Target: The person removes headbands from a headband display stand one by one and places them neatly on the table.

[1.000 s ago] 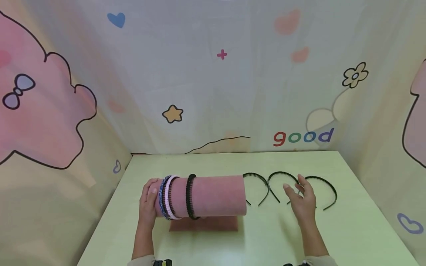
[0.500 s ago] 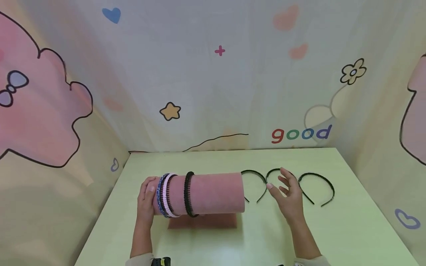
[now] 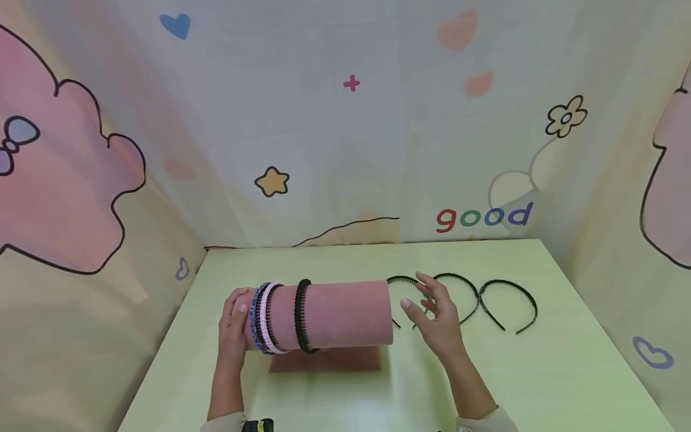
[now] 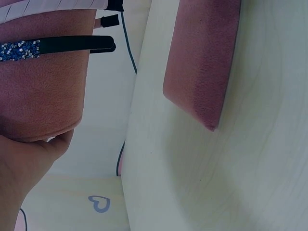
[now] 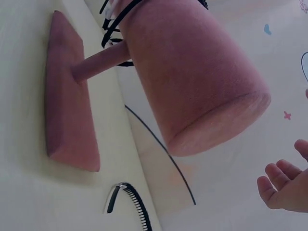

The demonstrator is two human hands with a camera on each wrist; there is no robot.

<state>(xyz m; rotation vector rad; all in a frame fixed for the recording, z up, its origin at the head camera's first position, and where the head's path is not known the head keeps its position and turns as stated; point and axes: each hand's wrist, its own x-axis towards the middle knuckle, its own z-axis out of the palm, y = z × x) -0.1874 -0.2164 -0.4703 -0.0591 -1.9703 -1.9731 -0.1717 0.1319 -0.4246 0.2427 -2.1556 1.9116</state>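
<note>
A pink velvety headband stand, its roll (image 3: pixel 351 313) lying crosswise above a base (image 3: pixel 324 361), occupies the middle of the table in the head view. My left hand (image 3: pixel 232 333) grips the roll's left end, thumb in front and fingers over the top. Close to that hand, a blue glittery headband (image 4: pixel 21 50) and a white headband (image 3: pixel 264 318) circle the roll. Farther along it sits a black toothed headband (image 3: pixel 300 315). My right hand (image 3: pixel 438 324), fingers spread and holding nothing, hovers right of the roll, partly covering a black headband (image 3: pixel 400 279) on the table.
Two more black headbands, a middle one (image 3: pixel 454 276) and a rightmost one (image 3: pixel 510 282), lie on the pale table (image 3: pixel 561 372) to the right. A printed cloth wall (image 3: pixel 324 120) rises behind the table's back edge and along both sides.
My right hand has moved left from the rightmost headbands toward the one beside the roll, staying spread. My left hand keeps its hold on the roll. The head view has shifted slightly.
</note>
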